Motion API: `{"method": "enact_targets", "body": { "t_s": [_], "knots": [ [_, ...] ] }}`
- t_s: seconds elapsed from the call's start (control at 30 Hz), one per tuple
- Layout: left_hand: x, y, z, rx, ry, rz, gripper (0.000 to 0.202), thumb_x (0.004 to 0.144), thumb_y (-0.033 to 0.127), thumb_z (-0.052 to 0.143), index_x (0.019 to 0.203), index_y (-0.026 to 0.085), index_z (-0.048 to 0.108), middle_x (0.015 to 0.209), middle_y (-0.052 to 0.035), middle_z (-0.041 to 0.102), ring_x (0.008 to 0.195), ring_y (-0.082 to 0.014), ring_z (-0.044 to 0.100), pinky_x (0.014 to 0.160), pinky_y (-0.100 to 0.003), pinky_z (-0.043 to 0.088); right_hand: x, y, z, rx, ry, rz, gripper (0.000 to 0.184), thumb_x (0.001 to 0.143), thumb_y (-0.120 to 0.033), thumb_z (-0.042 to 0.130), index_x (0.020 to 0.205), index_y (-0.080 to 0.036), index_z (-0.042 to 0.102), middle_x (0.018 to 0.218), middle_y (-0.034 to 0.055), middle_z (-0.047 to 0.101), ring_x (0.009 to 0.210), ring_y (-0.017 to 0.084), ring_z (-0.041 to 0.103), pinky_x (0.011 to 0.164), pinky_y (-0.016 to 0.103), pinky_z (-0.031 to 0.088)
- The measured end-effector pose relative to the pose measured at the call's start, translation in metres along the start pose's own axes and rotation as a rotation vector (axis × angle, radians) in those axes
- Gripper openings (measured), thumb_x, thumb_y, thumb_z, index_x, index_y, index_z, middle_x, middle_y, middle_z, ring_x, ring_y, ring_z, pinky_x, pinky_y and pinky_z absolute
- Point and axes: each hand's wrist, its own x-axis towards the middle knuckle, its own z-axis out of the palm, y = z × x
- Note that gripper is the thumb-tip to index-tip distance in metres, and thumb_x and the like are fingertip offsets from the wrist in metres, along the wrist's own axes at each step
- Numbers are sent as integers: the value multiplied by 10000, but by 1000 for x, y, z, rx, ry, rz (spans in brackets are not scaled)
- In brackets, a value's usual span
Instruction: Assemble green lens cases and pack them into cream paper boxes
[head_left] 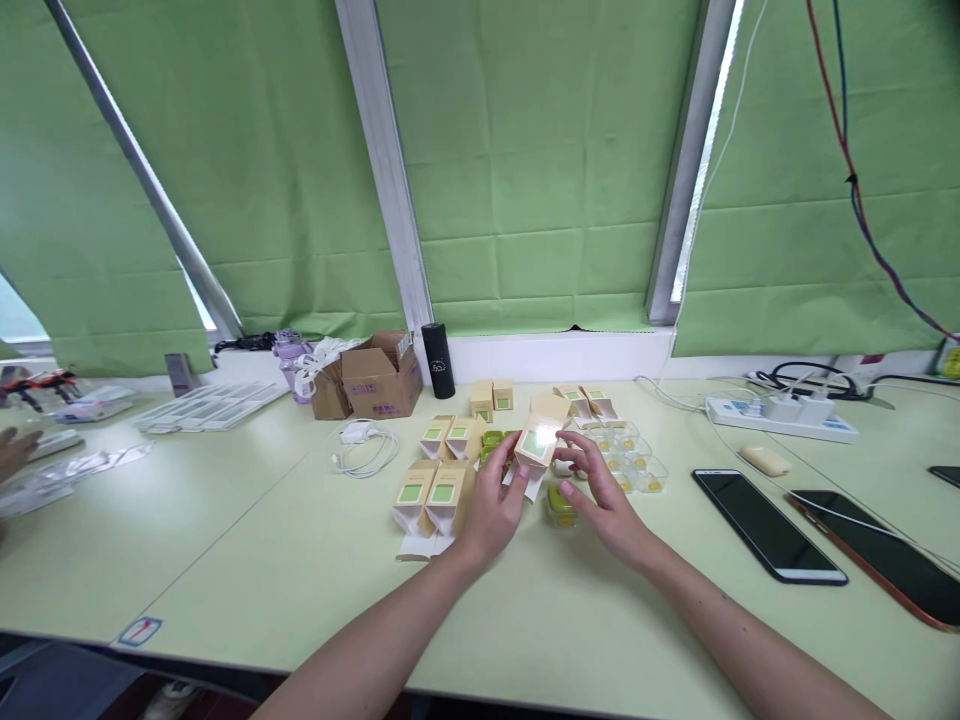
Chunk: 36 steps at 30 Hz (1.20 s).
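The left hand (493,508) enters from the bottom of the frame; its grip clasps the left side of a beige carton (541,432), held tilted at center frame above the counter (525,620). The right hand (613,508), right of center, is released, fingers bent and spread near the carton; its thumb points toward a green-lidded container (561,507). Thumb contact cannot be determined.

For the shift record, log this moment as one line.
left hand: holds box | right hand: fingers spread beside box, contact unclear | near right hand: green-lidded tub, clear containers | near left hand: more boxes
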Motion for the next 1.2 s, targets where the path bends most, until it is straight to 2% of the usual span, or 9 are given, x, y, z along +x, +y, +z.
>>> {"method": "enact_targets", "body": {
  "t_s": [0.13,0.33,0.57,0.73,0.9,1.07,1.2],
  "knots": [
    [-1,-2,-2,-15,-21,7,508,1065,403,524,1536,212,542,1536,-127,621,1430,-307,576,1171,-440,469,0,0,0,-12,12,1,584,1028,-588,560,1542,-363,398,1473,97,614,1387,304,566,1163,529,423],
    [-1,-5,-4,31,-20,68,489,1097,391,434,1533,222,578,1523,-106,639,1435,-301,574,1202,-457,442,0,2,-2,1,12,25,582,1032,-587,548,1553,-379,390,1472,90,619,1386,298,566,1148,515,435],
    [-2,-3,-4,60,37,47,467,1105,395,402,1462,216,645,1456,-106,689,1353,-300,635,1150,-456,490,0,5,-2,26,3,68,581,1026,-608,556,1551,-408,406,1429,73,639,1360,294,575,1141,511,423],
    [-1,-2,-3,94,1,68,488,1109,431,410,1508,222,597,1496,-113,661,1407,-303,600,1177,-463,468,0,4,-2,34,7,67,617,1017,-614,571,1571,-400,402,1415,80,642,1358,294,572,1145,511,423],
    [-3,0,-3,151,13,103,469,1100,429,446,1514,246,572,1519,-97,647,1428,-303,584,1173,-469,470,0,5,-2,41,10,56,627,1022,-604,570,1585,-400,383,1454,80,619,1377,292,557,1147,506,419],
    [-4,-3,-2,170,30,101,479,1071,420,519,1510,231,551,1504,-123,650,1386,-310,615,1155,-475,495,0,6,-2,19,0,33,641,1019,-608,573,1594,-405,376,1435,77,624,1364,289,560,1148,502,418],
    [-2,-6,1,144,72,85,425,1052,342,546,1459,221,562,1454,-133,674,1336,-297,647,1118,-464,530,-1,4,-1,-16,-5,18,649,1019,-606,570,1600,-387,383,1413,90,626,1351,296,559,1158,523,411]
  ]
}}
